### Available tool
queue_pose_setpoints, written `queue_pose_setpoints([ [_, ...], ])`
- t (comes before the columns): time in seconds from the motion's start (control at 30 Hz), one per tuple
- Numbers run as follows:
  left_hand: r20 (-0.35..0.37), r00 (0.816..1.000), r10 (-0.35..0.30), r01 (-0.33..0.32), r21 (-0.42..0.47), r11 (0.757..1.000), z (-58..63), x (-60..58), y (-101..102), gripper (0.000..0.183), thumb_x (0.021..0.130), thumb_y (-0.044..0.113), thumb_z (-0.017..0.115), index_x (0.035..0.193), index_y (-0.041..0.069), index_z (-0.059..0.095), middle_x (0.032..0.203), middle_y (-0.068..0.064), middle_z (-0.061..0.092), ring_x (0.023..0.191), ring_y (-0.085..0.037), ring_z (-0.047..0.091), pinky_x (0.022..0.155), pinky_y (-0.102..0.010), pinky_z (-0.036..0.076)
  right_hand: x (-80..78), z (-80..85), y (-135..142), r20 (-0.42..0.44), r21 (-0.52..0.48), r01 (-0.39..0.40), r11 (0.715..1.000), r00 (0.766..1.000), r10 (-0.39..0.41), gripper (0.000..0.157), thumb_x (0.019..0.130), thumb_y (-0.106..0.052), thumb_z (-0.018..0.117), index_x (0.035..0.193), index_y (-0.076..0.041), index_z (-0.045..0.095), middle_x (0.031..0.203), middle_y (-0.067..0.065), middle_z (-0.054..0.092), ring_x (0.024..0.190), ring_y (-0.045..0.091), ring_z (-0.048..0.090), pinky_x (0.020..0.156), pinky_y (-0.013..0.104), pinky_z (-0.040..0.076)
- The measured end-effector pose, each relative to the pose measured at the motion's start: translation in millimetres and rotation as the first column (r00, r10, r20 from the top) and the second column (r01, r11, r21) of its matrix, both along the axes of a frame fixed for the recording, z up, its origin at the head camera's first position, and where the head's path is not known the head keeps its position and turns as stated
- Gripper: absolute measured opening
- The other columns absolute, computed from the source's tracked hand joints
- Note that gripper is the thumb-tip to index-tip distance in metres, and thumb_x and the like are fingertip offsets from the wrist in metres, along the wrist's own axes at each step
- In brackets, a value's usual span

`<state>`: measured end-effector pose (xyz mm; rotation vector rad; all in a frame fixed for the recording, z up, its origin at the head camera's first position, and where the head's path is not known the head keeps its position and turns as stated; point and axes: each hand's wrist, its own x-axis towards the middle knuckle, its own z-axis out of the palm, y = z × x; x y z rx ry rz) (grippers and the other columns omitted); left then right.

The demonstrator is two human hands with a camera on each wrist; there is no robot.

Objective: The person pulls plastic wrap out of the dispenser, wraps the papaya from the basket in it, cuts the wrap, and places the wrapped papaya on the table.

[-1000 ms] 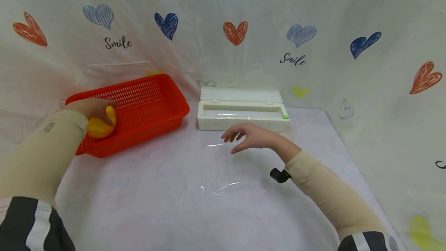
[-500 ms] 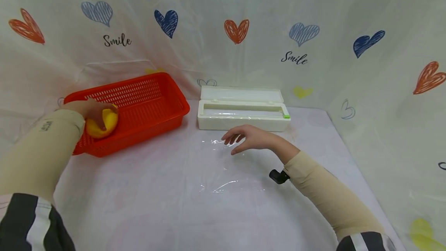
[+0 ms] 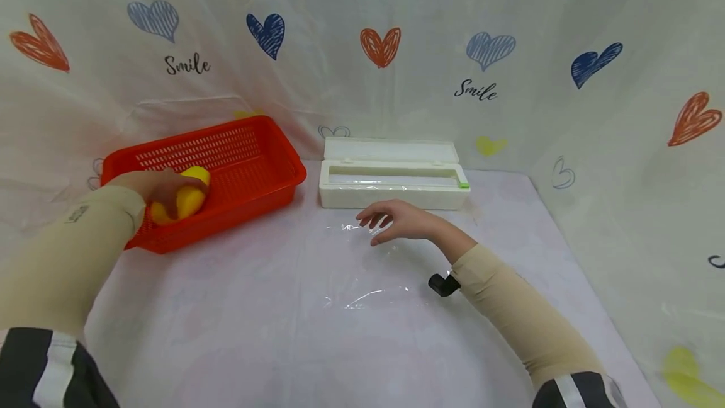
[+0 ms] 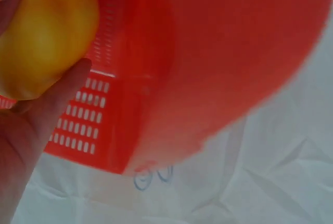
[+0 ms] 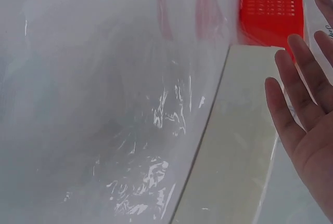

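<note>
Inside the left end of the red plastic basket point(image 3: 255, 211), my left hand point(image 3: 161, 187) grips a smooth yellow fruit point(image 3: 190, 201). Yellow shows above and below the fingers, so I cannot tell whether there is one fruit or two. The left wrist view has the rounded yellow-orange fruit point(image 4: 52, 31) between fingertip and thumb. My right hand point(image 3: 399, 220) hovers with relaxed fingers over a clear plastic film point(image 3: 362, 298), in front of a white cling film dispenser point(image 3: 391, 197) with its lid raised. Nothing is in this hand point(image 5: 312, 115) in the right wrist view.
The film lies on the white-covered table point(image 3: 238, 332) before the dispenser. A green piece point(image 3: 464, 185) sits at the dispenser's right end. A white curtain point(image 3: 323, 80) with printed hearts hangs behind and at the right.
My left hand has moved slightly right within the basket, and the yellow fruit has shifted right with it. Fingers now cover more of the fruit's middle. My right hand is almost unmoved.
</note>
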<state>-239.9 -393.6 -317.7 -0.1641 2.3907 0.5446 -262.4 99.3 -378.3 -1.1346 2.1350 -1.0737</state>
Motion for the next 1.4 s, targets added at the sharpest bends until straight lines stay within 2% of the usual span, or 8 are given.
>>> queue_pose_setpoints([
  [0.07,-0.078,0.974,-0.212,0.207,-0.07,0.976,-2.7,-8.1,0,0.082,0.074,0.011,0.082,0.145,0.012,0.04,0.129,-0.036,0.03,0.111,-0.055,0.026,0.087,-0.068,0.037,-0.3,-1.5,0,0.0,-0.012,0.021,1.0,1.0,-0.021,0.052,0.081,-0.007,0.079,0.129,-0.001,0.059,0.123,0.02,0.061,0.11,0.039,0.057,0.096,0.047,0.046],
  [0.23,-0.275,0.881,-0.386,0.354,-0.161,0.921,5.6,-23.2,8,0.074,0.072,0.007,0.083,0.137,0.014,0.049,0.119,-0.034,0.039,0.106,-0.052,0.036,0.081,-0.063,0.045,-0.9,-4.6,1,-0.012,-0.046,0.062,0.997,0.998,-0.062,0.054,0.081,-0.007,0.079,0.131,-0.002,0.058,0.123,0.02,0.06,0.111,0.04,0.055,0.096,0.049,0.046],
  [0.43,-0.436,0.802,-0.407,0.362,-0.185,0.913,40.0,-25.9,50,0.08,0.071,0.003,0.084,0.141,0.02,0.048,0.127,-0.027,0.033,0.111,-0.047,0.032,0.077,-0.053,0.052,5.6,2.6,4,-0.04,-0.043,0.099,0.994,0.994,-0.1,0.053,0.081,-0.006,0.079,0.13,-0.002,0.059,0.121,0.014,0.063,0.11,0.039,0.057,0.095,0.045,0.048],
  [0.53,-0.502,0.782,-0.369,0.348,-0.141,0.927,53.0,-25.2,76,0.077,0.074,0.007,0.083,0.14,0.024,0.046,0.13,-0.02,0.033,0.113,-0.043,0.034,0.074,-0.048,0.053,1.8,-1.5,8,-0.029,-0.069,0.116,0.991,0.993,-0.119,0.052,0.081,-0.008,0.079,0.129,-0.004,0.06,0.119,0.011,0.063,0.111,0.04,0.057,0.093,0.042,0.049],
  [0.7,-0.514,0.783,-0.349,0.362,-0.08,0.929,58.0,-21.1,120,0.074,0.078,0.012,0.082,0.139,0.029,0.044,0.137,-0.017,0.029,0.118,-0.04,0.032,0.079,-0.049,0.052,-0.2,-3.1,15,0.013,-0.151,0.165,0.975,0.986,-0.165,0.051,0.081,-0.004,0.078,0.128,-0.002,0.06,0.122,0.016,0.062,0.111,0.039,0.056,0.094,0.042,0.049],
  [0.87,-0.492,0.757,-0.43,0.458,-0.07,0.886,52.1,-14.5,158,0.077,0.075,0.002,0.082,0.139,0.03,0.049,0.14,-0.021,0.025,0.122,-0.041,0.031,0.085,-0.05,0.051,3.8,3.7,22,0.044,-0.198,0.224,0.954,0.975,-0.219,0.047,0.081,-0.003,0.078,0.126,-0.001,0.062,0.124,0.014,0.062,0.111,0.03,0.059,0.092,0.036,0.05],
  [1.07,-0.497,0.717,-0.488,0.567,0.01,0.823,49.1,0.3,204,0.071,0.075,-0.006,0.078,0.131,0.032,0.057,0.147,-0.02,0.019,0.126,-0.041,0.031,0.084,-0.042,0.053,7.3,18.0,30,0.135,-0.283,0.295,0.913,0.954,-0.267,0.044,0.083,0.001,0.074,0.124,0.001,0.06,0.127,0.021,0.057,0.116,0.039,0.055,0.089,0.036,0.052],
  [1.4,-0.494,0.613,-0.616,0.712,0.007,0.702,44.9,24.7,269,0.073,0.074,0.002,0.083,0.129,0.041,0.057,0.154,-0.009,0.019,0.125,-0.031,0.037,0.081,-0.032,0.054,18.4,39.8,45,0.237,-0.398,0.377,0.836,0.923,-0.304,0.047,0.094,-0.001,0.061,0.137,-0.004,0.041,0.14,0.017,0.043,0.118,0.034,0.057,0.091,0.043,0.05],
])
